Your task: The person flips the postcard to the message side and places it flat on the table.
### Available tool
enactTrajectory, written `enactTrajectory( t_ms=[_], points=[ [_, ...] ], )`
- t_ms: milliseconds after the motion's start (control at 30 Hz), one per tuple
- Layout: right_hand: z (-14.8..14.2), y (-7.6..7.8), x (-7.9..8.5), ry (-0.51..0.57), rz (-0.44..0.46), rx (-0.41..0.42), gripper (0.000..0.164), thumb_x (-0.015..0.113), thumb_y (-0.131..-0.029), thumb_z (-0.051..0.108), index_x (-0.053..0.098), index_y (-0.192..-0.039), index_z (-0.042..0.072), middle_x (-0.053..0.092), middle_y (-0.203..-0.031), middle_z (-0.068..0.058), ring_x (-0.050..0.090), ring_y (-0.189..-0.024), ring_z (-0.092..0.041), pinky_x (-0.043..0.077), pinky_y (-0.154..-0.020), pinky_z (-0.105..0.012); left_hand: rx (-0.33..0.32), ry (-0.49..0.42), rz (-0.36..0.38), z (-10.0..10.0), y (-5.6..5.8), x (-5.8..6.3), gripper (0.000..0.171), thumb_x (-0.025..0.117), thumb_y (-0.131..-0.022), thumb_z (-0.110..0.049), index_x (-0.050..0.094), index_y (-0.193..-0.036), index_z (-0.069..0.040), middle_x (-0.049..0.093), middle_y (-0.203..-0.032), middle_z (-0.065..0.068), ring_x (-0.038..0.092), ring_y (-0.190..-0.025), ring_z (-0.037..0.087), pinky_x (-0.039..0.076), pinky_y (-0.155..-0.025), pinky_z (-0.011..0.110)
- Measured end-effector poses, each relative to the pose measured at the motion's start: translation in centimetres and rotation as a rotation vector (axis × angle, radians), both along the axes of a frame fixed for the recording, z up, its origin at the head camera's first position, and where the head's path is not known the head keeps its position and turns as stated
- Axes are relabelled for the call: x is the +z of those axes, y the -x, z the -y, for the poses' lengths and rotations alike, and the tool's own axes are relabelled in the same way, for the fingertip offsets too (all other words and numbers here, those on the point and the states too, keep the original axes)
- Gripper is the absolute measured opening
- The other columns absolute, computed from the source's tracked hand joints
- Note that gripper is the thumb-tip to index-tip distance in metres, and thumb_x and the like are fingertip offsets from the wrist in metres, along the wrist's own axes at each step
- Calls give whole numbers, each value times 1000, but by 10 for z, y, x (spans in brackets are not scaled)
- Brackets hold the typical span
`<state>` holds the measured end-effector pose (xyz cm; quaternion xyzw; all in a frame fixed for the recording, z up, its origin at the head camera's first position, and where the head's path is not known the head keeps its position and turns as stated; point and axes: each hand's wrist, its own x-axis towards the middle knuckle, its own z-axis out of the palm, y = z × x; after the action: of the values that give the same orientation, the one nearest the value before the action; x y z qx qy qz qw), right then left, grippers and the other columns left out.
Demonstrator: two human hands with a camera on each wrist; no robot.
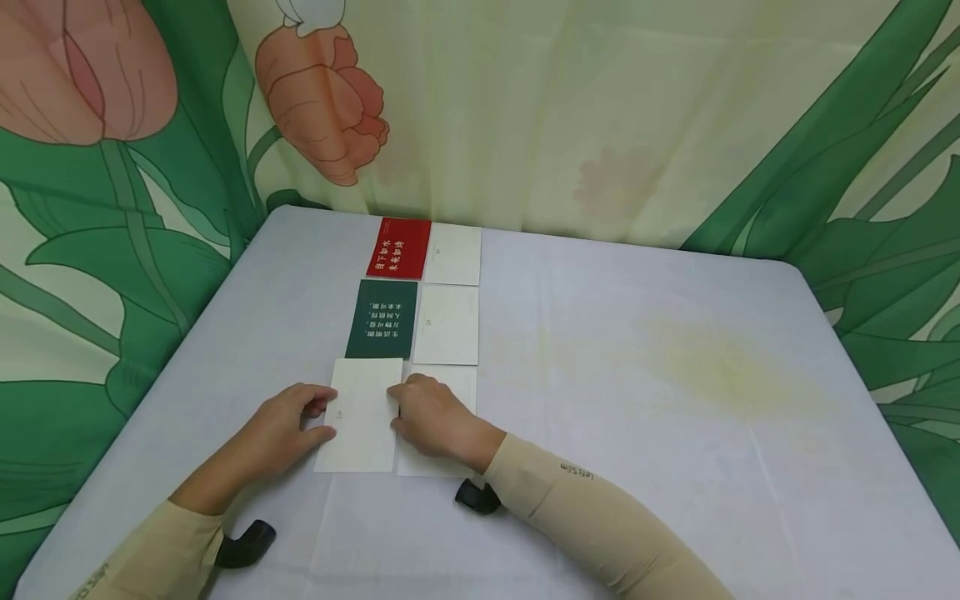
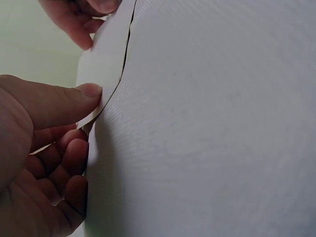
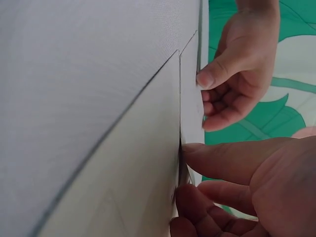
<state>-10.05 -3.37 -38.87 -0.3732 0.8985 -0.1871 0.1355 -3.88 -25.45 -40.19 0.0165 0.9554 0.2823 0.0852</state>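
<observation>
The left grip [image 2: 44,158] pinches the edge of a white card [image 2: 106,54] at the pale counter [image 2: 207,118]; the right grip [image 2: 71,19] touches it farther up.

Right sleeve [image 1: 600,512] reads "LetsSlim", green card [image 1: 382,319] "生活明朗", red card [image 1: 399,248] "未来如诗".

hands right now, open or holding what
Left hand: closed, holding the front-left white card by its left edge.
Right hand: closed, holding the same card by its right edge.

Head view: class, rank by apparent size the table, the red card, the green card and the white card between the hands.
1. Table
2. White card
3. Green card
4. Red card
Nearness may exaggerate these card differences.
</observation>
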Motion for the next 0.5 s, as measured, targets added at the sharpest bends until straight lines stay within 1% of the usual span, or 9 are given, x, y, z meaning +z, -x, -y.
enactTrajectory(
  t_ms=[133,233,367,500],
  points=[
    [0,1,0,-25,-23,2,31,72,-91,11,69,-120,1,66,-101,-10,58,-92,-18,49,-70,-22,-5,-1,13,-1,1,1,54,81,-84,-8,56,-128,10,60,-109,16,55,-97,30,51,-92,52],
    [0,1,0,-29,-34,-3,33,73,-90,12,69,-121,1,65,-108,-11,57,-100,-19,50,-74,-22,-10,-2,17,-1,2,1,53,81,-84,-8,56,-128,10,59,-110,17,56,-98,30,51,-91,52],
    [-1,1,0,-11,-28,-3,40,73,-91,12,65,-128,0,62,-123,-12,56,-114,-20,50,-89,-24,-13,3,26,0,2,2,54,81,-84,-9,56,-128,10,59,-112,18,56,-99,31,51,-92,52],
    [-1,1,0,5,-8,6,42,73,-90,9,64,-130,0,63,-129,-11,57,-122,-22,45,-101,-26,-25,3,16,0,1,3,52,80,-84,-8,57,-127,9,56,-112,17,54,-97,29,52,-87,47]
  ],
)
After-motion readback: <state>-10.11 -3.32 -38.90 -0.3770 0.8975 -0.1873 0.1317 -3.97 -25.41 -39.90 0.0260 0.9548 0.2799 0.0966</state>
